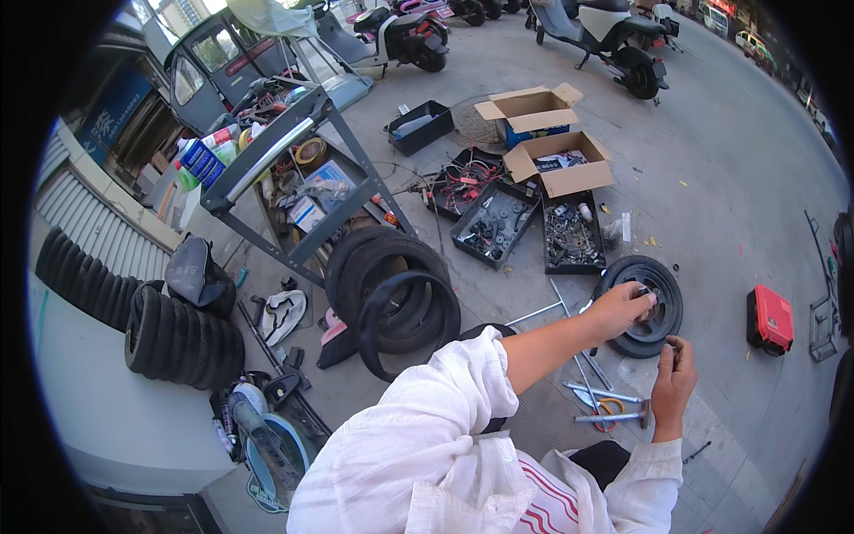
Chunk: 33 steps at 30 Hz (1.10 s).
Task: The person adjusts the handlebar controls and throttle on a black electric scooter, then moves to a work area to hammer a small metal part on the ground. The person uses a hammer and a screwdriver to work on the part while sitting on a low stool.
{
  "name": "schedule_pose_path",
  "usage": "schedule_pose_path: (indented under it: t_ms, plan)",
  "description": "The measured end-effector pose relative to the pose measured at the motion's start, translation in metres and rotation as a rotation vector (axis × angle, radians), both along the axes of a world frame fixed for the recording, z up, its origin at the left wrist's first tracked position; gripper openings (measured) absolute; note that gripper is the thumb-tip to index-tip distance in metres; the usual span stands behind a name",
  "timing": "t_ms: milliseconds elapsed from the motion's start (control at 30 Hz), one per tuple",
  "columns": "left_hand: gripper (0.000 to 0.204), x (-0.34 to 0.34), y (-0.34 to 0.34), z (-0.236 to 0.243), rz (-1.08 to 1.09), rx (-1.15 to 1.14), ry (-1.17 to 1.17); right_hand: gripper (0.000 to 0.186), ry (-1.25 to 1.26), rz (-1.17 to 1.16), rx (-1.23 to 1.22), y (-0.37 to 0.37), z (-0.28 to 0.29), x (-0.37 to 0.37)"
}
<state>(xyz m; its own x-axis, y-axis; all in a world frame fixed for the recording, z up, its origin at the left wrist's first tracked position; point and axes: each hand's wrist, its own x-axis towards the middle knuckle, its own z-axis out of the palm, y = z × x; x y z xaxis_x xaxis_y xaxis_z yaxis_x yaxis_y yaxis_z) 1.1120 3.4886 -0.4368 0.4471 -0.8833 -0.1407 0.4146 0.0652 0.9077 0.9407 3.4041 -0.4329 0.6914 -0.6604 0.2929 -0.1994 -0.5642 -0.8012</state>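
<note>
A small wheel with a black tire lies flat on the ground in front of me. My left hand reaches over its hub, thumb and fingers pinched together. Whatever small piece they may hold is too small to make out. By the wheel's near edge is my right hand, raised with its fingers curled in. I cannot see clearly what, if anything, lies between them. Just left of that hand rest a hammer, an orange-handled tool and a long metal T-shaped wrench.
Black trays of small parts and open cardboard boxes stand beyond the wheel. A red case sits at right. Loose tires, a loaded tool cart and stacked tires are at left. Scooters are parked far off.
</note>
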Motion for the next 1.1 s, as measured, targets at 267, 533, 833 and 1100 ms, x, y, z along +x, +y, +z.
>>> schedule_pose_path:
  t_ms: [267, 533, 833, 1100]
  plan:
    - [0.025, 0.001, 0.003, 0.01, 0.041, -0.083, -0.026, 0.013, 0.038, 0.064, -0.01, 0.008, -0.003, 0.005]
    - [0.036, -0.013, 0.0, 0.004, 0.043, -0.19, 0.224, 0.021, -0.068, 0.34, 0.618, 0.033, -0.012, 0.021]
    - [0.049, -0.003, 0.002, -0.001, -0.174, -0.435, 0.641, 0.02, -0.057, 0.312, 0.902, 0.028, -0.003, 0.023]
    - [0.045, -0.004, 0.002, 0.003, -0.062, -0.318, 0.358, 0.015, -0.141, 0.348, 1.074, 0.022, -0.001, 0.016]
